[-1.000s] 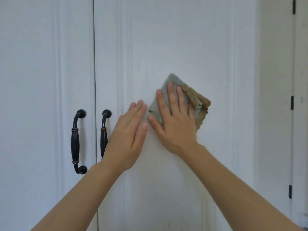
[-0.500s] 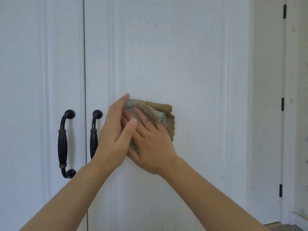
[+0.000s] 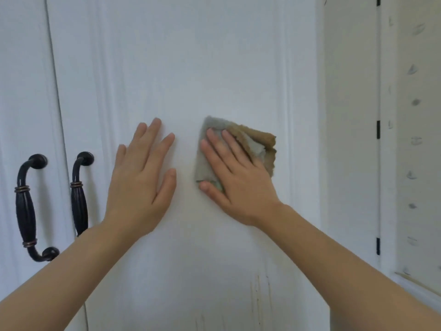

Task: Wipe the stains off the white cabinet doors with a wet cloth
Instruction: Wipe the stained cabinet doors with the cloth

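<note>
Cloth (image 3: pixel 210 161) and hands now apart.

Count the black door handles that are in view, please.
2. One handle is on the left door; the other handle is on the right door, its lower end hidden by the left forearm.
</note>
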